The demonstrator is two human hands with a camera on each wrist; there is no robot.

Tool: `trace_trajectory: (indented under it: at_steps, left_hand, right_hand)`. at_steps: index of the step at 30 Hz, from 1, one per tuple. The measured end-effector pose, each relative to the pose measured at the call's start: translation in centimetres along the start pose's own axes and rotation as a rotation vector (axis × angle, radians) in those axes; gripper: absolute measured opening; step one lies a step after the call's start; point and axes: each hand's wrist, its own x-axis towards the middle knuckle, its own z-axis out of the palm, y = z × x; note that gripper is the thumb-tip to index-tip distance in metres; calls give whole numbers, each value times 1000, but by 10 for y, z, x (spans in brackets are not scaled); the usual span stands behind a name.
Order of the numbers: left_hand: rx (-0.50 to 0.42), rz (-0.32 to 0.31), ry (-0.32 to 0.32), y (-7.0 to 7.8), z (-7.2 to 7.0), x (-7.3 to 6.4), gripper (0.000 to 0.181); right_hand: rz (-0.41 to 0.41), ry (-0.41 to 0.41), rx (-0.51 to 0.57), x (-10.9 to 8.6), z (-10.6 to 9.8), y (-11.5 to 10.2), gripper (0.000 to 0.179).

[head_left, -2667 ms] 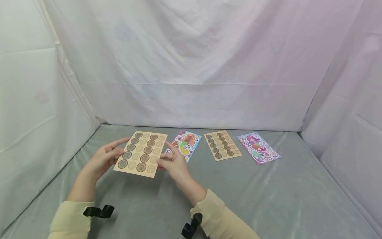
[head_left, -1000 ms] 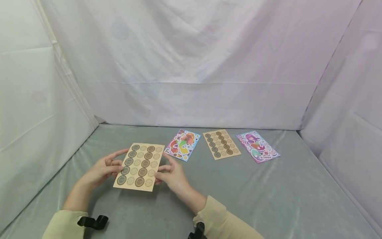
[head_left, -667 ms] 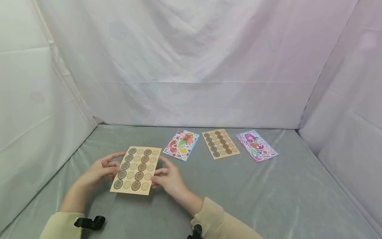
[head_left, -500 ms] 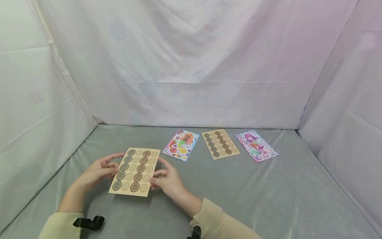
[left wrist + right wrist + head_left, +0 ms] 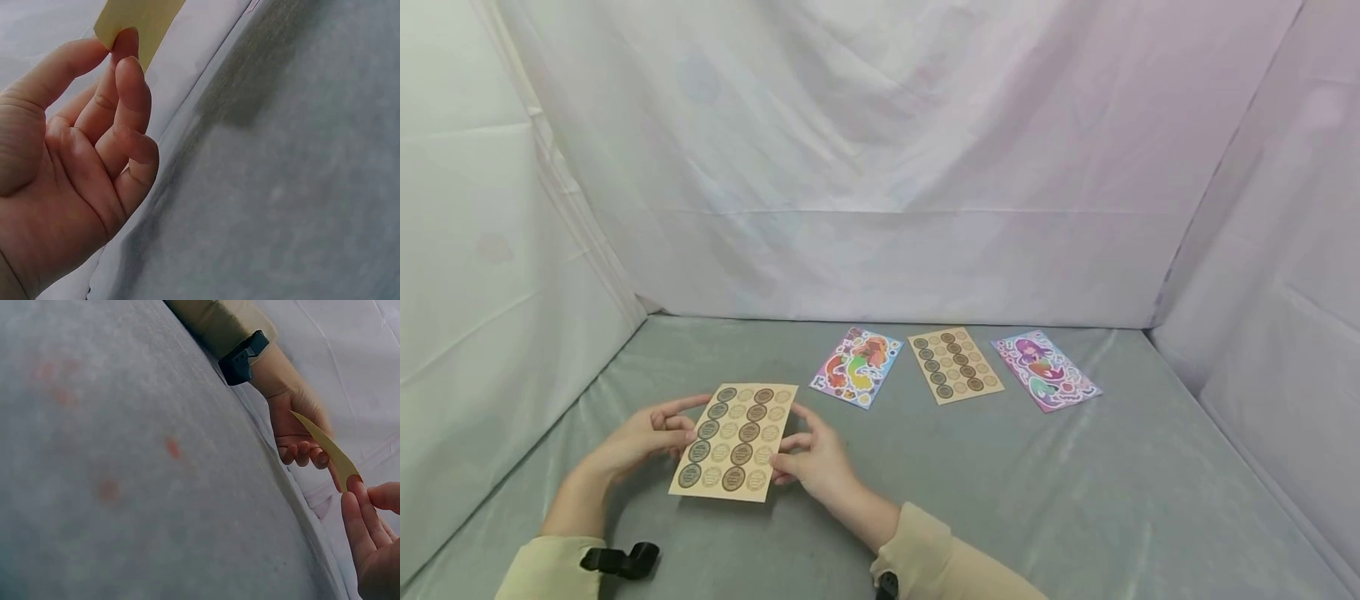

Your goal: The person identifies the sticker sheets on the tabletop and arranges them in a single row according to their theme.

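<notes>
Both hands hold up a tan sticker sheet (image 5: 731, 442) printed with rows of round brown seals. My left hand (image 5: 643, 437) pinches its left edge between thumb and fingers, and in the left wrist view a corner of the sheet (image 5: 134, 28) shows in that pinch. On the opposite edge my right hand (image 5: 816, 458) has its thumb on the face and fingers behind. The right wrist view shows the sheet (image 5: 328, 447) nearly edge-on and slightly bowed, above the table. A shadow lies under its lower edge in the head view.
Toward the back of the grey cloth-covered table (image 5: 1000, 500) lie a colourful mermaid sticker sheet (image 5: 857, 368), another tan seal sheet (image 5: 956, 365) and a purple mermaid sheet (image 5: 1047, 371). White curtains (image 5: 880, 167) enclose the back and sides.
Both hands have moved the held sticker sheet down and slightly left, toward the person. The grips look the same, and the three sheets at the back stay put.
</notes>
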Motion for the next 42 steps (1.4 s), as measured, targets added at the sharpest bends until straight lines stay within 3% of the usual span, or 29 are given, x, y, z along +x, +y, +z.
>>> trace_trajectory:
  at_steps: [10, 17, 24, 33, 42]
  left_hand:
    - [68, 6, -20, -1, -3, -4, 69]
    - [90, -44, -40, -1, -6, -7, 70]
    - [120, -105, -11, 2, -7, -8, 67]
    - [190, -141, 14, 3, -5, -8, 66]
    - [252, -158, 14, 5, -3, -7, 65]
  right_hand:
    - [45, 14, -41, 0, 7, 5, 79]
    - [68, 14, -47, -3, 13, 6, 78]
    - [88, 22, -52, -4, 15, 8, 77]
    - [129, 36, -28, -5, 14, 13, 76]
    - [149, 37, -78, -5, 13, 14, 75]
